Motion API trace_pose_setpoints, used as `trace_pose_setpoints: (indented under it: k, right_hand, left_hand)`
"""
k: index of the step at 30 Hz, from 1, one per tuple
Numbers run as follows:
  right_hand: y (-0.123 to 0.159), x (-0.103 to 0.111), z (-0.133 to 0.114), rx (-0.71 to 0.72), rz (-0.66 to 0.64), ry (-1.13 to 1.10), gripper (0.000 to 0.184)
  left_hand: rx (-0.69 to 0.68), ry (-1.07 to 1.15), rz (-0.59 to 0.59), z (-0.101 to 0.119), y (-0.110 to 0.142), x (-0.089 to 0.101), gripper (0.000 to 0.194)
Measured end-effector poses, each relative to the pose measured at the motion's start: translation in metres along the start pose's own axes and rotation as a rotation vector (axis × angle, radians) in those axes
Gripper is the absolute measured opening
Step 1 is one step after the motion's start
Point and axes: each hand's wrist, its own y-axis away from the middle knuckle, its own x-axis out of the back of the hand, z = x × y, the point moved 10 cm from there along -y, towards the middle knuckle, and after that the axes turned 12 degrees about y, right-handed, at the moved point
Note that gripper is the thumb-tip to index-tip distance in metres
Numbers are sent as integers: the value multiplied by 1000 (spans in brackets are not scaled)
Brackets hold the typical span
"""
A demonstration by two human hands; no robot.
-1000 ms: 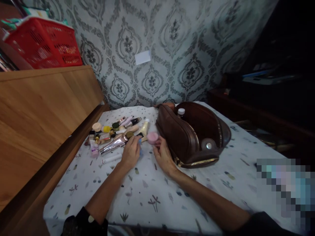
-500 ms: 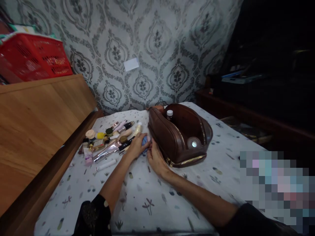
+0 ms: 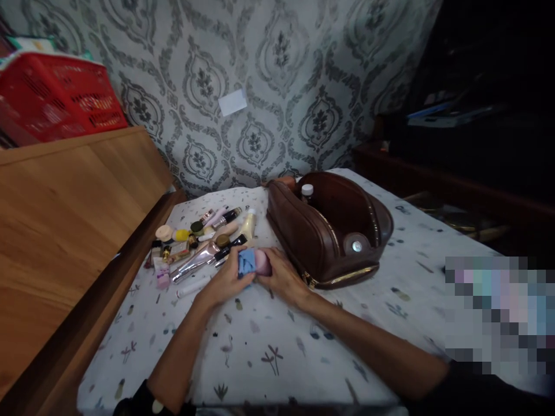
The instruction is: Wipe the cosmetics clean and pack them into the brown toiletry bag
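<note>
My left hand is closed on a blue cloth that lies against a small rounded pink item. From the other side, my right hand grips the pink item, whose kind I cannot make out. Both hands meet just left of a brown leather toiletry bag, which stands unzipped with its mouth wide. Inside it shows a bottle with a white cap. Beyond my left hand lies a spread of cosmetics, among them a silvery pink tube, a pale yellow tube and a white stick.
A white patterned sheet covers the table. Along the left runs a wooden panel with a red basket on top. Behind is a patterned wall. Dark furniture stands at right; a blurred-out patch hides the right edge.
The pink item and blue cloth have come into clearer sight between my hands, which are now turned around them. The view has shifted slightly, so the bag appears farther right.
</note>
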Motion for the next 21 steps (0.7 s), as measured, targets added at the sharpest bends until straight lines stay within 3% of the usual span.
trace_pose_setpoints:
  k: [2, 5, 9, 11, 17, 21]
  right_hand:
    - [0, -1, 0, 7, -13, -7, 49]
    - [1, -1, -2, 38, -4, -35, 50]
    - [4, 1, -7, 87, 30, -38, 47]
    - [4, 1, -10, 95, 38, -18, 47]
    - [4, -1, -12, 88, 48, -3, 51]
    - [4, 0, -6, 40, 58, -15, 38]
  left_hand:
    - [-25, -3, 23, 4, 1, 7, 37]
    - [-119, -16, 163, 16, -1, 22, 12]
    - [-165, -79, 353, 23, 1, 30, 15]
    - [-182, -146, 355, 26, 4, 21, 18]
    - [-282, -426, 209, 38, 9, -14, 44]
    - [-394, -553, 211, 48, 14, -23, 35]
